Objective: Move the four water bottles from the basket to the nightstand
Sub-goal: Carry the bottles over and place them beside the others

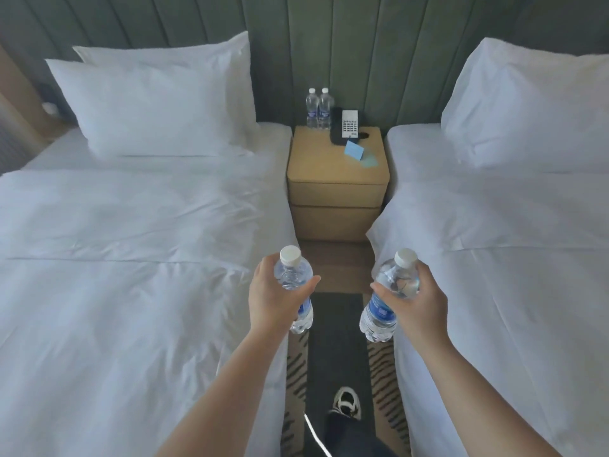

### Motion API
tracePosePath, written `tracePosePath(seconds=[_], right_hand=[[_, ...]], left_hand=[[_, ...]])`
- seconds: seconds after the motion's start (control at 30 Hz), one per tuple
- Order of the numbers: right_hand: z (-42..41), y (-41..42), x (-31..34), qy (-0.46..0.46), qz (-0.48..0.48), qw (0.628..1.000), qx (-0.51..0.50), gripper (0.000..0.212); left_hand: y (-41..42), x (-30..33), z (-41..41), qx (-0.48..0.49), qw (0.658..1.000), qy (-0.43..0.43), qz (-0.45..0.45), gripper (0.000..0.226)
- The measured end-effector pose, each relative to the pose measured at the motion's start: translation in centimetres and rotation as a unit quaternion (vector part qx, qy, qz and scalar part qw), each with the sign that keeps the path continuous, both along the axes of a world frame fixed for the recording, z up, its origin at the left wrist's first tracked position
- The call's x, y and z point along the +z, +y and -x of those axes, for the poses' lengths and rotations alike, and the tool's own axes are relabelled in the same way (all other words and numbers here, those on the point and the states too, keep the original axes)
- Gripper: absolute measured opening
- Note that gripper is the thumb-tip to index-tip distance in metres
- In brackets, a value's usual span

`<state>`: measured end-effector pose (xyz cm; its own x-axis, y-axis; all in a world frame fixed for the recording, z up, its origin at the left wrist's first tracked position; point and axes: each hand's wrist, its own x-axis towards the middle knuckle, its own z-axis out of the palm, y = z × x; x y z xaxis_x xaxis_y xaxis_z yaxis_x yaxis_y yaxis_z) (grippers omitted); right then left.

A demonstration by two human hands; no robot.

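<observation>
While each hand's fingers [311, 281] wrap one bottle [295, 278], two crown the nightstand [336, 173].

Two bottles [319, 109] upright on nightstand [316, 159]; two held [295, 282].

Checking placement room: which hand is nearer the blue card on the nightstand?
Right, narrowly. The right hand is below the blue card, slightly to its right; the left hand is below and further off to the card's left. Each grips a bottle.
</observation>
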<state>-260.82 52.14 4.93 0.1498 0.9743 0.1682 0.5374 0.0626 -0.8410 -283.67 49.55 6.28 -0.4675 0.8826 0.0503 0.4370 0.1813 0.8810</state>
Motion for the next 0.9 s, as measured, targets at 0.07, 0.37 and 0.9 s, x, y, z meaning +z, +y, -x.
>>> tracePosePath(seconds=[0.07, 0.37, 0.9], right_hand=[[0.7, 3.9, -0.6, 0.007, 0.004, 1.0, 0.001, 0.064], [1.5, 26.5, -1.6, 0.022, 0.01, 1.0, 0.009, 0.06], [3.8, 56.9, -2.5, 0.017, 0.027, 0.999, 0.042, 0.051]], left_hand=[[4.2, -0.5, 0.6, 0.001, 1.0, -0.001, -0.001, 0.055], [26.7, -1.7, 0.9, 0.002, 1.0, -0.007, 0.0, 0.056], [56.6, -2.5, 3.3, -0.035, 0.999, -0.027, 0.021, 0.058]])
